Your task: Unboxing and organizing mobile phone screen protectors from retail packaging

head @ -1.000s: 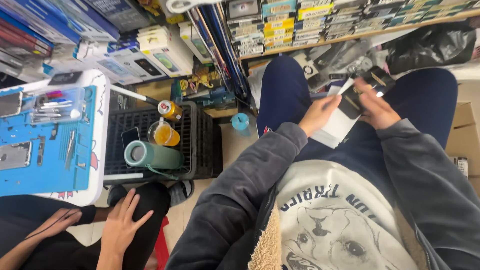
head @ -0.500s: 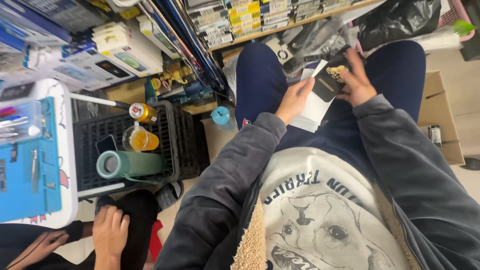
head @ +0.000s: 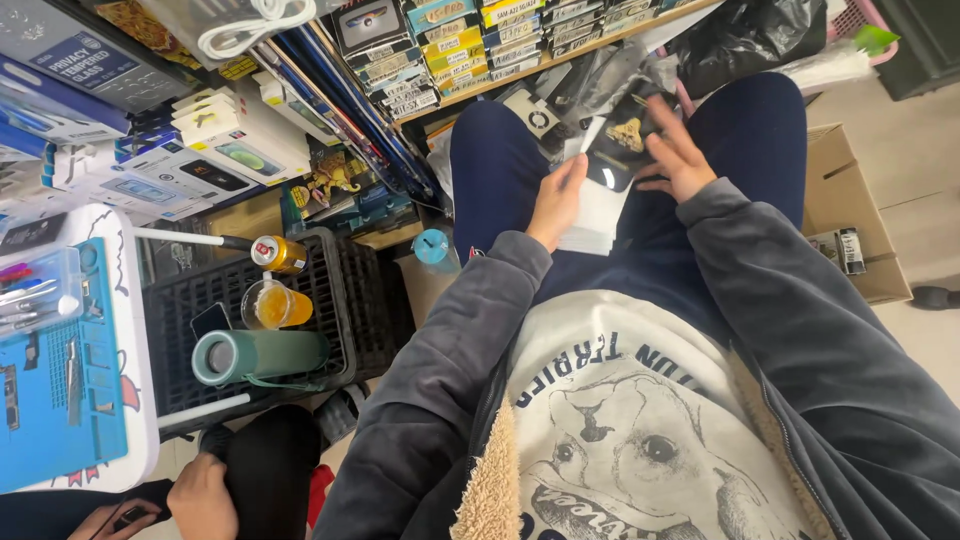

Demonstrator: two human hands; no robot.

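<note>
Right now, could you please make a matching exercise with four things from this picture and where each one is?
Things:
1. green flask
2. black phone
3. blue mat
4. cardboard box

Places:
A. on the white table at the left edge
B. on the floor beside the person's right leg
C. lying in the black crate
D. between the left hand and right hand

Pairs: 1-C, 2-D, 3-A, 4-B

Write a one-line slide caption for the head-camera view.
Seated person's left hand and right hand hold a dark phone over white packaging in the lap.
</note>
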